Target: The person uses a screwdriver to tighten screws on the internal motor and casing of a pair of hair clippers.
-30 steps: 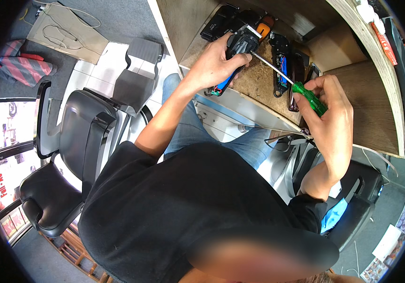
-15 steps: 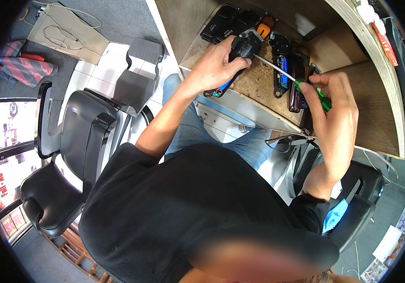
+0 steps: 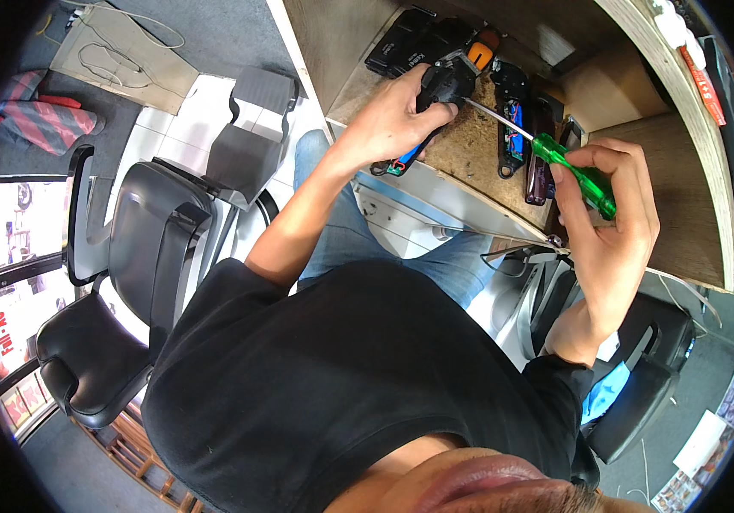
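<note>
My left hand (image 3: 394,118) is wrapped round a partly opened hair clipper (image 3: 450,84), its blue inner part showing below the palm. In my right hand (image 3: 613,231) is a screwdriver (image 3: 547,148) with a green see-through handle, held between thumb and fingers. Its metal shaft slants left, and the tip meets the clipper near its head. Just right of the clipper lies a second opened clipper (image 3: 514,128) with blue inside. Beside that rests a dark maroon casing (image 3: 539,175). An orange-and-black piece (image 3: 479,56) sits behind the clipper head.
These parts lie on a worn wooden shelf (image 3: 463,156) with upright side panels. Black casings (image 3: 418,38) are at its back left. A black barber chair (image 3: 149,214) stands to my left, and another black seat (image 3: 641,376) is at lower right.
My right hand has shifted slightly right and its fingers have loosened and re-placed on the handle, showing more green. The screwdriver tip and my left hand stay nearly in place.
</note>
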Demonstrator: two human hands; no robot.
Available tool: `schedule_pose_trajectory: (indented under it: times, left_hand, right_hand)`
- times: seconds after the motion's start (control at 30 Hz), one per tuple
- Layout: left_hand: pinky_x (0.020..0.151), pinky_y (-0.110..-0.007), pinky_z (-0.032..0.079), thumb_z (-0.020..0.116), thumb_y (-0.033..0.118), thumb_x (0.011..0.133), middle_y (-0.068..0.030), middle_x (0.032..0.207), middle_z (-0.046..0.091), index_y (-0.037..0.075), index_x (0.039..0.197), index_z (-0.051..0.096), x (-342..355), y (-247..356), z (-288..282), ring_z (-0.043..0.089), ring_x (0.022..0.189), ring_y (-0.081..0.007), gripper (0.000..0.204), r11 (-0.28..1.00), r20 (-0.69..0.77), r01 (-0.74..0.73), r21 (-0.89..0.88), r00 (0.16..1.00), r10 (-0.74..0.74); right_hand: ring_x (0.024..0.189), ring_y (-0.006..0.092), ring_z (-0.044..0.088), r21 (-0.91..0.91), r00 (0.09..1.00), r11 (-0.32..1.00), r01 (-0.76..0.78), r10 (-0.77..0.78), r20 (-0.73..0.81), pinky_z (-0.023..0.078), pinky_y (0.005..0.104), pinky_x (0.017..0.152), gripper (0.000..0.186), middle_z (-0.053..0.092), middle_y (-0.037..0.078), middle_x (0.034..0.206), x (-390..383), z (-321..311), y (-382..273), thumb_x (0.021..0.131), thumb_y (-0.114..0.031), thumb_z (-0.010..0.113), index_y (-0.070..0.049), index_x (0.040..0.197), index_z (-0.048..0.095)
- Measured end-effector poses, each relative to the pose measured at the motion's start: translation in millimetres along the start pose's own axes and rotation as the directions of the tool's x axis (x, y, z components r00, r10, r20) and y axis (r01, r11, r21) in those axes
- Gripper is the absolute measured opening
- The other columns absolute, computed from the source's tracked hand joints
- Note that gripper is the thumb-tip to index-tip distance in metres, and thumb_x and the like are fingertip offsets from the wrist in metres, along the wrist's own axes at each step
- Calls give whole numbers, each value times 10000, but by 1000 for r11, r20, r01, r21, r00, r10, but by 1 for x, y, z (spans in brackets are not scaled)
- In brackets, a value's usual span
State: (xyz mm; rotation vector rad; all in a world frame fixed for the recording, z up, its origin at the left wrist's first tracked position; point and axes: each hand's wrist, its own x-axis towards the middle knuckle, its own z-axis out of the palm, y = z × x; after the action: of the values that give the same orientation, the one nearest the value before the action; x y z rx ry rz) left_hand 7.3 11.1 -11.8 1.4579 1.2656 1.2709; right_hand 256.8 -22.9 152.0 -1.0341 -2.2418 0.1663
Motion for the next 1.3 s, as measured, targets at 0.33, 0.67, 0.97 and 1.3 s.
schedule_pose_trajectory:
  times: [0.33,0.67,0.97,1.3]
  left_hand:
    - [618,-380,480,738,307,925,-140,716,647,-70,1139,624,0,-10,-1,607,651,-206,448,999,-34,-9,-42,999,8]
    - [610,-319,525,701,234,974,-104,855,718,-34,1176,593,-1,3,-4,652,673,-147,352,996,55,81,-27,995,-80]
    - [594,-311,528,696,222,984,-106,857,722,-41,1194,580,0,1,-5,663,656,-150,356,999,50,37,-25,998,-36]
    - [553,-272,543,664,163,1018,-65,953,727,9,1266,562,2,-5,-7,629,654,-97,309,997,101,72,10,992,-73]
  right_hand:
    - [1106,227,610,141,998,989,-51,56,-32,484,323,991,197,575,122,1190,-3,1,18,918,45,742,-4,1080,642]
    - [1096,272,645,354,926,861,-364,376,38,532,341,903,252,628,170,1137,-9,13,19,903,22,796,5,1130,688]
    - [876,204,668,43,977,976,-212,211,31,532,311,809,170,677,122,1069,-9,3,14,1014,-24,706,11,1166,639]
    - [735,166,756,54,935,947,-317,302,184,522,271,630,287,763,125,884,-12,-14,19,989,-103,778,-33,1207,606]
